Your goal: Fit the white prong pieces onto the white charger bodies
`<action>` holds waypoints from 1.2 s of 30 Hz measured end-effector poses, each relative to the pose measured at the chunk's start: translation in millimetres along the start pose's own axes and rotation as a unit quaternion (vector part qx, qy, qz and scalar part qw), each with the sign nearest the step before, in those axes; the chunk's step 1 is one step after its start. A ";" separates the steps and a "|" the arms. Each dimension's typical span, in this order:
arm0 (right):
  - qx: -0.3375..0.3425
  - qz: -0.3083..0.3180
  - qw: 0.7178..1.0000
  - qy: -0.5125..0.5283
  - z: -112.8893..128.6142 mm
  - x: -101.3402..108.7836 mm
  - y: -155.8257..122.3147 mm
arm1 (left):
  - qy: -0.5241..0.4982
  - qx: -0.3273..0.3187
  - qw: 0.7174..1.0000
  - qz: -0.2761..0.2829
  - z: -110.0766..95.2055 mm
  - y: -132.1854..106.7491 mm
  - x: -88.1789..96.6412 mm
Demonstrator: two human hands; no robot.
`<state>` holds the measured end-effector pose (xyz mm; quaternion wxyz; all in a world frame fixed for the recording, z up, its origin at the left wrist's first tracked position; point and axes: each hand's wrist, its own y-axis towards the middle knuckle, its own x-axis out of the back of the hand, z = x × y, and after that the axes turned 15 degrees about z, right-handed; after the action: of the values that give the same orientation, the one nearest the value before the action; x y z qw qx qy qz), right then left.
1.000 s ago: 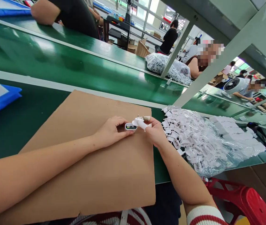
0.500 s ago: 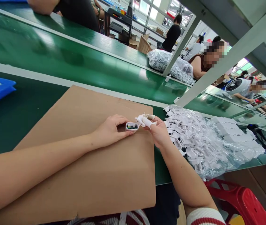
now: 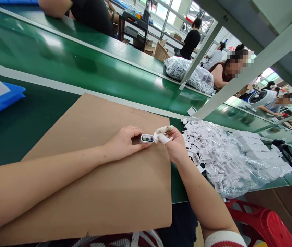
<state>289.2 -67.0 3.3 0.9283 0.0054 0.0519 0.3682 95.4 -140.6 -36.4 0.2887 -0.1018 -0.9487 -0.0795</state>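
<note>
My left hand (image 3: 124, 142) is closed round a small white oval housing (image 3: 146, 138), its open end showing dark parts inside. My right hand (image 3: 173, 144), with finger cots on the fingertips, pinches a small white plastic piece (image 3: 158, 138) right against that open end. Both hands hover just above a brown cardboard sheet (image 3: 102, 178) laid on the green bench.
A clear bag heaped with several white plastic pieces (image 3: 223, 157) lies just right of my right hand. A blue tray (image 3: 2, 101) sits at the far left. A green conveyor (image 3: 84, 65) runs behind; other people work beyond it. A red stool (image 3: 261, 223) stands below right.
My right hand has brought the white piece closer until it meets the housing's open end. The left hand holds the housing in nearly the same spot.
</note>
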 end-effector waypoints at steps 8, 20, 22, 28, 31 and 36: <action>0.135 -0.045 0.960 -0.241 1.0 0.0 -5.1 | 0.013 -0.021 1.000 -0.012 3.7 1.4 -1.9; 0.124 0.021 0.903 -0.411 -8.5 -5.8 -2.4 | 0.016 -0.034 0.999 -0.021 6.5 2.0 -2.9; 0.106 0.019 0.911 -0.399 -7.6 -8.0 -3.3 | 0.012 -0.030 0.999 -0.019 5.5 1.3 -2.3; 0.083 0.042 0.905 -0.414 -6.8 -10.4 -2.0 | 0.009 -0.024 0.999 -0.022 4.6 1.3 -2.3; 0.081 0.053 0.880 -0.464 -3.9 -10.6 0.6 | 0.009 -0.020 1.000 -0.022 3.9 1.5 -2.7; 0.105 0.086 0.844 -0.519 0.3 -9.6 4.2 | 0.005 -0.015 1.000 -0.018 0.8 1.0 -1.4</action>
<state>279.4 -70.5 4.7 0.7778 0.2980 -0.3999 0.3826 96.3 -139.7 -37.7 0.2902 -0.0885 -0.9477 -0.0996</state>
